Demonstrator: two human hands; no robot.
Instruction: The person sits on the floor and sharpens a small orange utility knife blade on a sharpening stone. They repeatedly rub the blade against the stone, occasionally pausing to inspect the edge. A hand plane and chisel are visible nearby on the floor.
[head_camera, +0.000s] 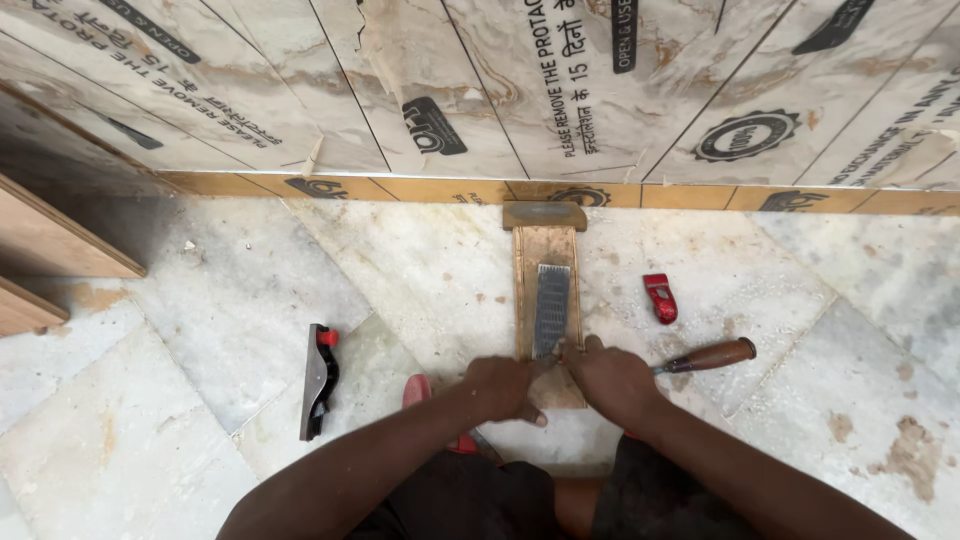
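On the marble floor (230, 300), seen from the head camera, a person squats facing a wall of film-covered tiles (560, 90), with a narrow wooden board (545, 250) lying lengthwise between the knees and butting against a yellow skirting (420, 188). A dark grey sharpening stone (551, 308) sits on the board. Both hands meet at the near end of the stone: the right hand (612, 380) is clamped around a chisel (705, 357), whose brown handle juts out to the right, while its blade is hidden under the fingers where it meets the stone. The left hand (502, 388) has its fingers curled together and pressed down beside the right, apparently on the blade; what they touch exactly cannot be told. A hand plane (318, 380) lies on its side well to the left, a small red tool (659, 297) lies to the right of the board, and stacked planks (50, 260) show at the far left. I judge the main risks to be the blade skidding off the narrow stone if pressure goes uneven, fingertips so close to the edge getting nicked, and the board shifting on the smooth marble.
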